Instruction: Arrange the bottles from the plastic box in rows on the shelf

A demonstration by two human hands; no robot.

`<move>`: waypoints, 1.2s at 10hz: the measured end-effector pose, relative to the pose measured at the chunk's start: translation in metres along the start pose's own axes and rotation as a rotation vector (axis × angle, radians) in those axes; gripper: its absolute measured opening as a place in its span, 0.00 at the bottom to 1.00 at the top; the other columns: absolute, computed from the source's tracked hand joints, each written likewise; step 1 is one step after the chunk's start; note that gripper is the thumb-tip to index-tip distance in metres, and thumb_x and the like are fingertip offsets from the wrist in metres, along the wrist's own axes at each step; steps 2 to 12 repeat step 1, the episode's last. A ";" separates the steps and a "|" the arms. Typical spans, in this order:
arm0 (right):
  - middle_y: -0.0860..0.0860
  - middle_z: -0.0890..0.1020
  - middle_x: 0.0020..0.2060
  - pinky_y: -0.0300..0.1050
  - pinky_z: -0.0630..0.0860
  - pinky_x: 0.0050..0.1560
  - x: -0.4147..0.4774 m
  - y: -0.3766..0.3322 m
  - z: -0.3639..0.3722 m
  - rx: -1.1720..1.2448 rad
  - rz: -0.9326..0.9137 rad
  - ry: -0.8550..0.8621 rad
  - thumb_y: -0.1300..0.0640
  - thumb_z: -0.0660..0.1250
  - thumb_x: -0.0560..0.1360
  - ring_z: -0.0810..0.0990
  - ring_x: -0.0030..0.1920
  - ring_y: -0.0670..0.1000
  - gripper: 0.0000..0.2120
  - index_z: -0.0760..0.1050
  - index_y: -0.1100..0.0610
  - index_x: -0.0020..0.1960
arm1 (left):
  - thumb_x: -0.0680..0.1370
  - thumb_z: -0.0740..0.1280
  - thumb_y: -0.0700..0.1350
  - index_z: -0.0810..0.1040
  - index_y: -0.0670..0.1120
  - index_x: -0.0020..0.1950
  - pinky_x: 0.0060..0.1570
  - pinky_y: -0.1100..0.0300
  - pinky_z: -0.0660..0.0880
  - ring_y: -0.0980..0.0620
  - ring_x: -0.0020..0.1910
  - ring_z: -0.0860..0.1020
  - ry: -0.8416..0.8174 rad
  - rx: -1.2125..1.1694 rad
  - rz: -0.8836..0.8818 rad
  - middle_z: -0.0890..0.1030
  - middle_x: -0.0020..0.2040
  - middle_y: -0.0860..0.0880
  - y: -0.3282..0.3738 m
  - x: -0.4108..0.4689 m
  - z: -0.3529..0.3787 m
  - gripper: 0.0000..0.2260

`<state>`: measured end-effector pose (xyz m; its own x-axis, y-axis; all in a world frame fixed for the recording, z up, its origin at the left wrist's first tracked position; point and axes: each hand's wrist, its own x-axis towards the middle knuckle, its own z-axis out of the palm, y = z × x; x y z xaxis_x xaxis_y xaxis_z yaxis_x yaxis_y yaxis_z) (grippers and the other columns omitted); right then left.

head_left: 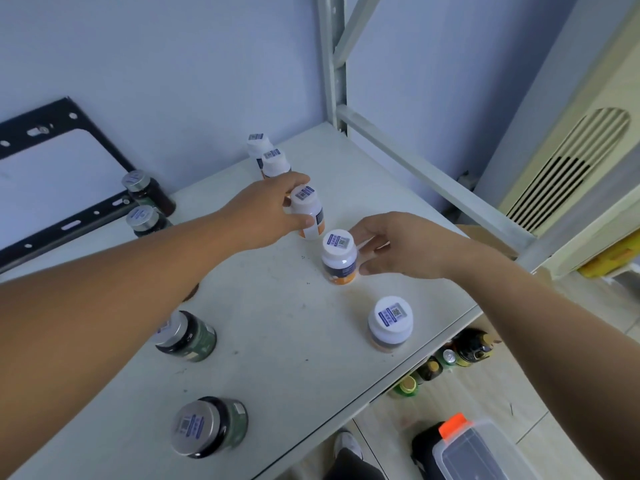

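A white shelf board [277, 323] carries two lines of bottles. My left hand [266, 213] is closed around a white-capped bottle [308, 211] with an orange band, tilted slightly, in the right-hand line. My right hand [388, 247] grips another white-capped bottle [338, 256] standing just in front of it. Two more white bottles [273, 161] stand behind near the wall, and one [390, 322] stands nearer the front edge. Dark bottles with silver lids form the left line: one [207, 426] at the front, one [185, 336] partly under my left forearm, two [145, 199] at the back.
A clear plastic box [485, 455] with an orange latch sits on the floor at lower right. More bottles [460, 351] stand on the level below. The shelf's metal upright [334, 64] rises at the back right; a black bracket [69, 216] hangs on the wall at left.
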<state>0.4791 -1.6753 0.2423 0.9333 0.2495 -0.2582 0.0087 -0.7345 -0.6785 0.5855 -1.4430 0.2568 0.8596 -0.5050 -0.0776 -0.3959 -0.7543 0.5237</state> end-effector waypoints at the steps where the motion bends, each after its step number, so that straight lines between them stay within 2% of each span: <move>1: 0.45 0.81 0.60 0.44 0.77 0.60 0.002 -0.004 -0.013 -0.118 0.039 0.044 0.56 0.76 0.72 0.81 0.56 0.46 0.25 0.76 0.51 0.67 | 0.74 0.75 0.53 0.69 0.52 0.73 0.62 0.56 0.72 0.55 0.65 0.75 -0.017 0.038 -0.012 0.76 0.66 0.55 0.000 -0.007 -0.008 0.30; 12: 0.45 0.81 0.60 0.44 0.77 0.60 0.002 -0.004 -0.013 -0.118 0.039 0.044 0.56 0.76 0.72 0.81 0.56 0.46 0.25 0.76 0.51 0.67 | 0.74 0.75 0.53 0.69 0.52 0.73 0.62 0.56 0.72 0.55 0.65 0.75 -0.017 0.038 -0.012 0.76 0.66 0.55 0.000 -0.007 -0.008 0.30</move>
